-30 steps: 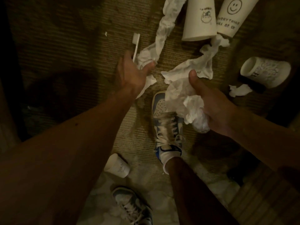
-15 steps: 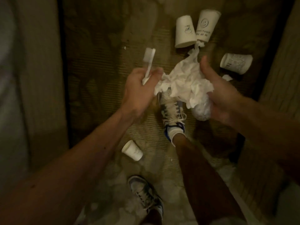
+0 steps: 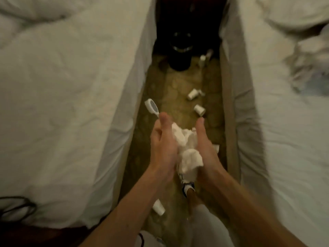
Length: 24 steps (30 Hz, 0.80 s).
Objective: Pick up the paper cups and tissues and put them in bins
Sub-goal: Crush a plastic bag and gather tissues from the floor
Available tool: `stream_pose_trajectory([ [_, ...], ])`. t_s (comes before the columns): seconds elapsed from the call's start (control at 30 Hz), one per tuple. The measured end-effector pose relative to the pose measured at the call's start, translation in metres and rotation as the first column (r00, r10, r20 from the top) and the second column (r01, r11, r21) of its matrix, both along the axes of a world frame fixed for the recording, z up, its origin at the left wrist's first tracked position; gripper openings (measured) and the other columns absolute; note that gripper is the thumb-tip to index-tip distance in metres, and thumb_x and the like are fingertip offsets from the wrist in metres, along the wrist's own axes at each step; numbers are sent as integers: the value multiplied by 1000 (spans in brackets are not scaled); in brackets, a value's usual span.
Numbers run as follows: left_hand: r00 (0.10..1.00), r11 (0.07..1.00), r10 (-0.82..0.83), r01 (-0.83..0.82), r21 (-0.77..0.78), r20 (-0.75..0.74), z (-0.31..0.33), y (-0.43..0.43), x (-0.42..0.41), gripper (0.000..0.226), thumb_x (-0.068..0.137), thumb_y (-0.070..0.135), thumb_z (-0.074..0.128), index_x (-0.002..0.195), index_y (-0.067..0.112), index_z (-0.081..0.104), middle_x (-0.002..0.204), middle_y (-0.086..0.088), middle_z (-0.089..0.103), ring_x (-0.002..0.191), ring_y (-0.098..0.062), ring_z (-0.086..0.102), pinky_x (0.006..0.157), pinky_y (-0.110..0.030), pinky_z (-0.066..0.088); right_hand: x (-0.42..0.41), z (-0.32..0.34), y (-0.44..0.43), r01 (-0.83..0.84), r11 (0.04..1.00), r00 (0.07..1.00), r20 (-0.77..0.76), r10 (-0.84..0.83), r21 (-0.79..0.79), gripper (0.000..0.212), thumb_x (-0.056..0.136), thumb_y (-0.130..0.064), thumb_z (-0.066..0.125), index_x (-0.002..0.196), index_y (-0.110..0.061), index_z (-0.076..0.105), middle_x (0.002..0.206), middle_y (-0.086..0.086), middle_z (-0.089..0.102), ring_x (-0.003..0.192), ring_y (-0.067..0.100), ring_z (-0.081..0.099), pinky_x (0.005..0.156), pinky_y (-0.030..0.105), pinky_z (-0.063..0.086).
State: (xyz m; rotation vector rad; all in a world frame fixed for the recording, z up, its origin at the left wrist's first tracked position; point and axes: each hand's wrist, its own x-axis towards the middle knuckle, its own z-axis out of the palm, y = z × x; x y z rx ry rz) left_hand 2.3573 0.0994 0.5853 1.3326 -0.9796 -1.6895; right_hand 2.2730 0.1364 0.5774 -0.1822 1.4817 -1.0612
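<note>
Both hands have come up from the floor and closed together as the person straightens, so the whole aisle now shows. Left hand (image 3: 163, 150) pinches a toothbrush (image 3: 151, 106) under its thumb, brush head poking up and away to the left. Its palm presses the tissues (image 3: 187, 152) against the right hand (image 3: 204, 148), which cups the wad from the other side, fingers hidden beneath. Squeezing from both sides likely keeps loose tails from dropping on the way.

Below the hands a shoe (image 3: 187, 186) stands on the floor (image 3: 174, 90), a narrow strip walled by the left bed (image 3: 62, 86) and the right bed (image 3: 284, 104). Four paper cups (image 3: 199, 110) lie on it: one by the left bed's edge beside the forearm, one peeking out past the right hand, two farther along towards the right bed. A dark bin (image 3: 179, 49) stands at the strip's far end, and the way to it looks open along the left bed.
</note>
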Motion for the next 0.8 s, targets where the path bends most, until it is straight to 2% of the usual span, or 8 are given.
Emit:
stream_pose_trajectory([
  [0.07,999,999,-32,31,-14,-9,39,11,7,73,73,86,29,113,34,61,93,14,73,86,-4,70,62,-19,55,6,40,15,16,1000,997,76,-15,-8,96,64,-87,37,121,-15,66,118,13,69,111,32,64,104,50,44],
  [0.2,981,970,-89,124,-209,171,95,30,11,29,101,53,31,97,39,56,82,24,65,78,10,62,54,-3,44,13,103,31,-18,997,995,-102,10,-81,79,87,-75,29,117,-12,65,112,10,70,107,32,64,91,45,51],
  [0.3,954,936,-55,152,-318,296,114,35,3,33,93,58,35,94,36,60,96,8,65,89,-7,65,67,-11,52,9,129,27,3,987,983,-181,-32,-159,53,94,-64,35,101,-19,63,92,-1,68,85,19,66,64,30,49],
  [0.4,900,906,7,178,-384,435,126,10,-13,26,99,46,39,95,41,64,115,1,59,108,-15,57,90,-28,51,-4,143,7,51,983,981,-177,-82,-175,43,94,-64,35,91,-30,61,82,-13,68,68,2,65,59,25,48],
  [0.47,913,928,-78,213,-306,400,137,-11,-25,25,101,42,41,105,39,66,114,8,62,105,-10,60,84,-19,51,-16,144,-14,93,981,973,-193,-126,-170,44,93,-63,32,95,-30,60,84,-13,67,68,-1,67,60,19,52],
  [0.6,915,927,-297,345,-146,274,146,-63,-63,24,100,49,40,108,45,63,103,19,69,92,5,65,72,-10,52,-51,151,-73,171,985,978,-117,-173,-30,69,89,-72,32,117,-16,64,102,16,70,92,26,69,88,44,55],
  [0.73,928,943,-318,330,-35,193,151,-124,-99,39,101,51,33,129,35,56,117,11,66,105,-5,63,91,-28,55,-91,156,-141,209,978,974,-90,-209,-12,67,89,-69,38,88,-10,70,64,8,72,53,15,70,50,25,50],
  [0.8,935,944,-325,329,-2,142,164,-154,-110,48,100,55,30,141,36,44,128,12,60,113,-6,59,93,-27,51,-105,162,-179,123,992,988,-93,-123,-11,69,93,-66,34,98,-8,70,73,11,74,63,21,72,52,27,53],
])
